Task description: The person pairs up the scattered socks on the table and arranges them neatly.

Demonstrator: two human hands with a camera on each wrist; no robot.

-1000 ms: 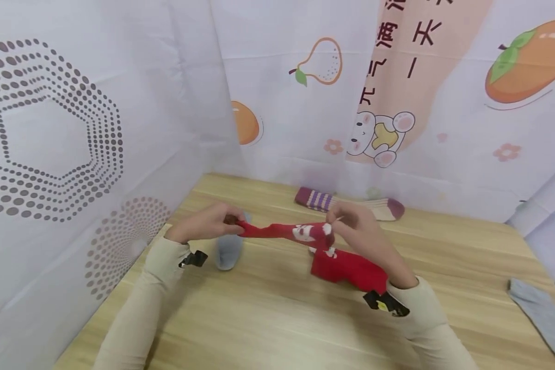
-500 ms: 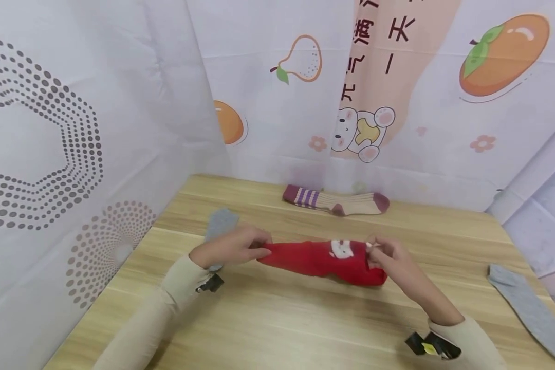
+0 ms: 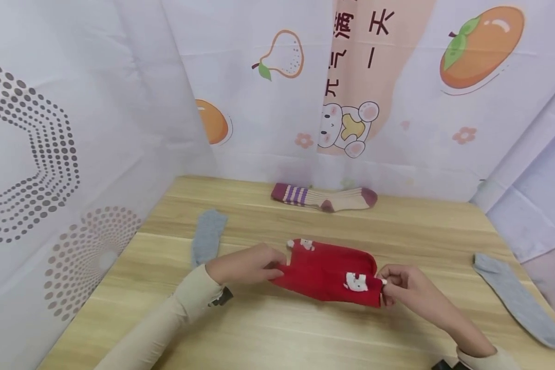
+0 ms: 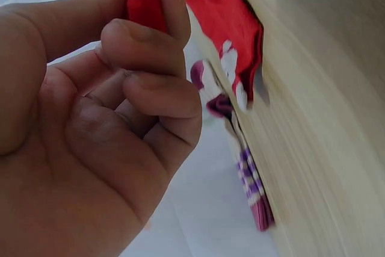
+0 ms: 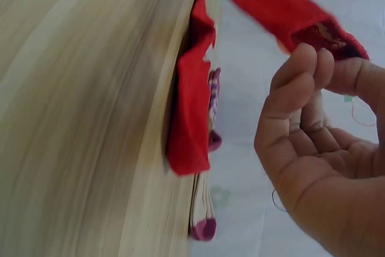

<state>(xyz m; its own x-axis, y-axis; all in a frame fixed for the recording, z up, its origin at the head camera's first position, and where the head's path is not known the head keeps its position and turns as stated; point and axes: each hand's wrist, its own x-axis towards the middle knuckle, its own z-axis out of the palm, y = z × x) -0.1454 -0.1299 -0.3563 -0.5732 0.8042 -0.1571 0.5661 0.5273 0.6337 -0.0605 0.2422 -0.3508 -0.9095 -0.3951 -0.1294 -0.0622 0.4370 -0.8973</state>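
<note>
A red sock with a white animal figure (image 3: 324,283) is stretched between my two hands, low over the table. My left hand (image 3: 250,264) pinches one end between thumb and fingers. The other end, with the open cuff showing in the right wrist view (image 5: 325,35), is pinched by my right hand (image 3: 409,290). Just behind it a second red sock (image 3: 337,253) lies flat on the table, partly covered in the head view by the held one. In the right wrist view that lying sock (image 5: 191,106) is apart from the raised one.
A striped purple and cream sock (image 3: 326,198) lies along the back of the wooden table (image 3: 277,334). One grey sock (image 3: 208,236) is at the left, close to my left hand; another grey sock (image 3: 520,300) rests near the right edge. Printed white curtains (image 3: 250,128) stand behind and left.
Both hands have brought the held red sock nearer to me and over in front of the lying one. Its narrow, twisted shape is now spread flatter. The head view has turned slightly right.
</note>
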